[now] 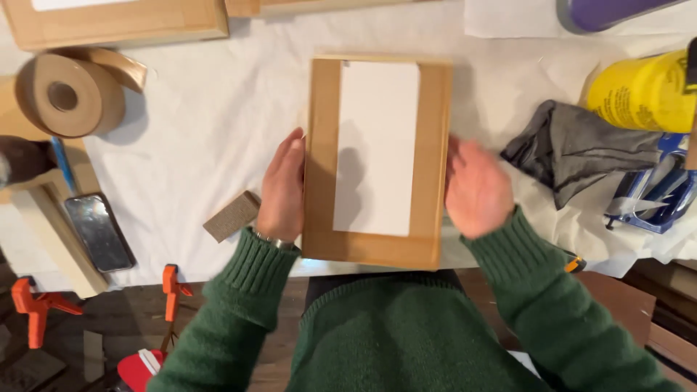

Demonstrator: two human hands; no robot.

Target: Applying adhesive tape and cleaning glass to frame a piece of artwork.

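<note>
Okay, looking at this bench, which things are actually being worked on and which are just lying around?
In hand:
wooden panel with a white centre, gripped at its sides by the left hand and the right hand

Lying about:
sanding block just beside the left hand
roll of brown tape
phone
grey cloth
yellow container
orange clamps

Warm browns on a white cloth (pixel 218 109)

The tan wooden frame (pixel 323 160) holds a plain white panel (pixel 377 145); right of it, a grey rag (pixel 573 149) and a yellow canister (pixel 642 91); green ribbed sleeves (pixel 247 279) below.
</note>
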